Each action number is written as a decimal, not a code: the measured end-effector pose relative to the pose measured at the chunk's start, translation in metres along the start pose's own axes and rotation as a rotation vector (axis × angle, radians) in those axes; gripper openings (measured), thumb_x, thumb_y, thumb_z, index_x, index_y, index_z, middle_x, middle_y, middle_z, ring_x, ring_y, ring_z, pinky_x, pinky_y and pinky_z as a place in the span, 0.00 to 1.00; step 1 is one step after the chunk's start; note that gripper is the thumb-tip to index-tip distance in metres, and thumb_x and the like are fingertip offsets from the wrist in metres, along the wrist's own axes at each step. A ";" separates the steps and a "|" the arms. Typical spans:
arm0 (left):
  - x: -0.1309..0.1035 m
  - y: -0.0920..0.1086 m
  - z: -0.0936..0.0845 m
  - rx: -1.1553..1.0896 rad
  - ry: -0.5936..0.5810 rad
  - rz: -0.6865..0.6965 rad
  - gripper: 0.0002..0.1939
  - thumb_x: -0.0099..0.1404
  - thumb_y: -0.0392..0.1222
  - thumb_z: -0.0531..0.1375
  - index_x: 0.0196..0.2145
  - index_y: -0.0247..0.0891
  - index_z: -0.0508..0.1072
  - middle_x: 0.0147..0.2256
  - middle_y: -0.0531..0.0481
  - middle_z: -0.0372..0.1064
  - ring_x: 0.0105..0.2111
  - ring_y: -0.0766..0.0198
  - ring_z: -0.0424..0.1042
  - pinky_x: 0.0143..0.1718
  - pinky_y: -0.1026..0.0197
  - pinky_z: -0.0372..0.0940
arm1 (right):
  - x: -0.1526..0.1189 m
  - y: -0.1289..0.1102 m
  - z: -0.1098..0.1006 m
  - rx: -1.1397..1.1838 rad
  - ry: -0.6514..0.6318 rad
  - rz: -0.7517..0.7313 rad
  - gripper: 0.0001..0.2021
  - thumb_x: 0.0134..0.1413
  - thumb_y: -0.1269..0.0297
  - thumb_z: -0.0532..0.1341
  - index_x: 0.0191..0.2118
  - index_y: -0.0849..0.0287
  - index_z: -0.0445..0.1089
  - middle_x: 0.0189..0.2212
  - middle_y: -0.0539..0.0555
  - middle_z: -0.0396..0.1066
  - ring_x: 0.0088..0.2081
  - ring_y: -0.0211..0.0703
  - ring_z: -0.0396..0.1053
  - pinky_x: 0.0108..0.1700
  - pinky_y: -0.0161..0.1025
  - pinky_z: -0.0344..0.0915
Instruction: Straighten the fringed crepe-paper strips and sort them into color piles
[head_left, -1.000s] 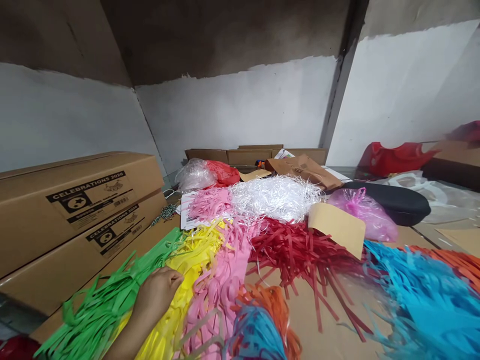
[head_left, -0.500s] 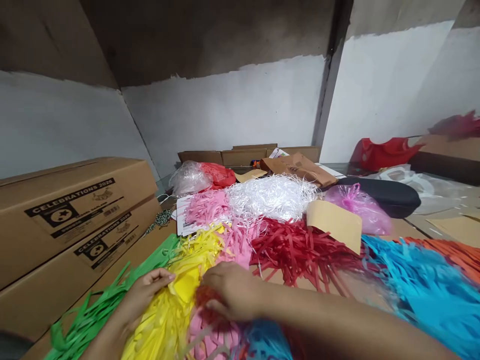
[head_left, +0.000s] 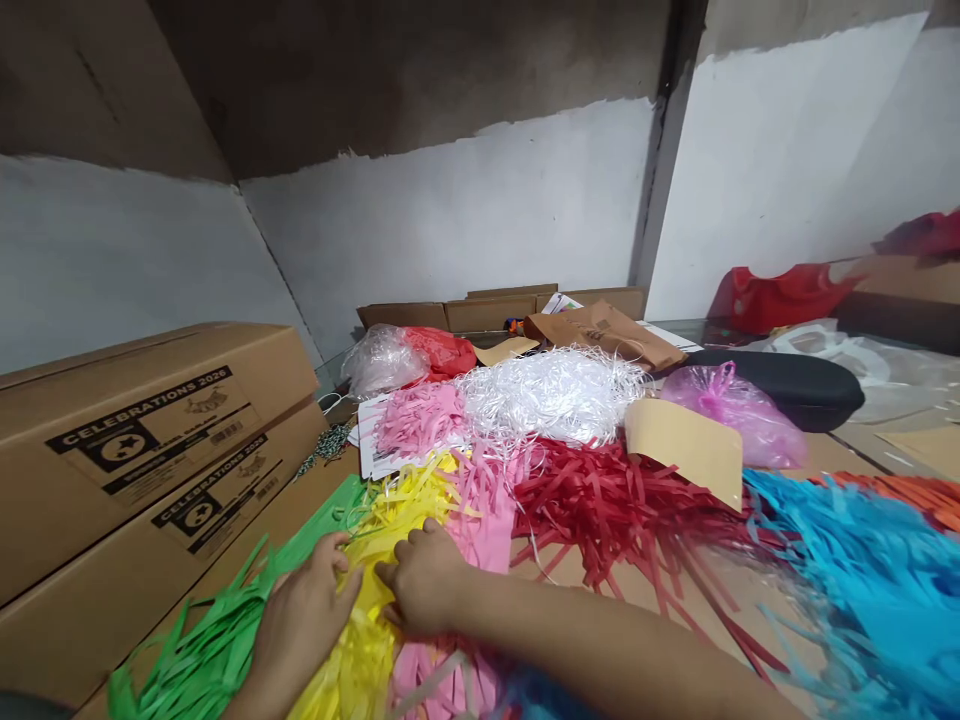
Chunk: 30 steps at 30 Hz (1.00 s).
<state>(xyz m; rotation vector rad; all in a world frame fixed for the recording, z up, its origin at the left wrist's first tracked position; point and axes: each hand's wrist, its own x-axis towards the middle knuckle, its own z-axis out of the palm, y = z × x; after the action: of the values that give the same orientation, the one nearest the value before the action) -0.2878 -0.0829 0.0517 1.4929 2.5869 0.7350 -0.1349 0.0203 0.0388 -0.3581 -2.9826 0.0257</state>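
Yellow paper strips now lie under both hands, right hand shifted left, fingers loosely curled.

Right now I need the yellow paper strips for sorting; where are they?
The yellow shredded paper strips lie low and left of centre, between the green strips and pink strips, under both hands.

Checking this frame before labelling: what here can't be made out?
- Head view: fingertips of left hand and right hand, buried in yellow paper strips.
- Small print on cardboard boxes: too small.
- Blue paper strips: cut off by the right edge, blurred.
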 end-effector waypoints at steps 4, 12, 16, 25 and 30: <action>-0.003 0.011 -0.002 0.273 -0.030 0.140 0.26 0.65 0.46 0.44 0.47 0.31 0.75 0.43 0.32 0.79 0.46 0.38 0.75 0.48 0.43 0.56 | 0.001 -0.003 0.008 -0.024 -0.044 0.038 0.22 0.60 0.47 0.61 0.49 0.60 0.74 0.41 0.62 0.78 0.43 0.56 0.76 0.48 0.55 0.66; -0.006 0.021 -0.007 0.564 -0.090 0.233 0.17 0.67 0.38 0.51 0.28 0.40 0.79 0.35 0.41 0.78 0.44 0.43 0.74 0.43 0.48 0.58 | -0.011 -0.005 0.008 -0.019 -0.059 0.081 0.22 0.61 0.47 0.59 0.48 0.60 0.75 0.42 0.62 0.78 0.43 0.56 0.76 0.48 0.54 0.66; 0.008 0.020 -0.013 0.579 -0.043 0.184 0.15 0.71 0.43 0.52 0.32 0.38 0.76 0.39 0.41 0.77 0.45 0.49 0.74 0.45 0.53 0.60 | -0.015 -0.007 0.009 -0.021 -0.065 0.085 0.21 0.60 0.49 0.60 0.47 0.62 0.76 0.42 0.62 0.78 0.43 0.56 0.76 0.50 0.55 0.65; 0.026 0.034 -0.038 0.597 -0.073 0.226 0.19 0.70 0.41 0.49 0.43 0.40 0.80 0.44 0.38 0.78 0.49 0.42 0.73 0.45 0.47 0.59 | -0.021 -0.014 0.010 0.064 0.000 0.125 0.20 0.61 0.49 0.61 0.42 0.63 0.78 0.39 0.62 0.78 0.41 0.56 0.75 0.48 0.54 0.66; 0.012 0.033 -0.032 0.440 -0.120 0.242 0.20 0.67 0.44 0.49 0.37 0.40 0.81 0.43 0.40 0.80 0.46 0.45 0.75 0.44 0.49 0.60 | -0.020 -0.002 0.002 0.166 0.194 0.316 0.18 0.66 0.54 0.58 0.49 0.64 0.73 0.45 0.63 0.74 0.46 0.56 0.72 0.47 0.51 0.66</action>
<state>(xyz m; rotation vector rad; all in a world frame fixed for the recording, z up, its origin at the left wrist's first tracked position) -0.2768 -0.0708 0.0969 1.9208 2.6161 0.0753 -0.1166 0.0133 0.0348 -0.7580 -2.6807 0.2533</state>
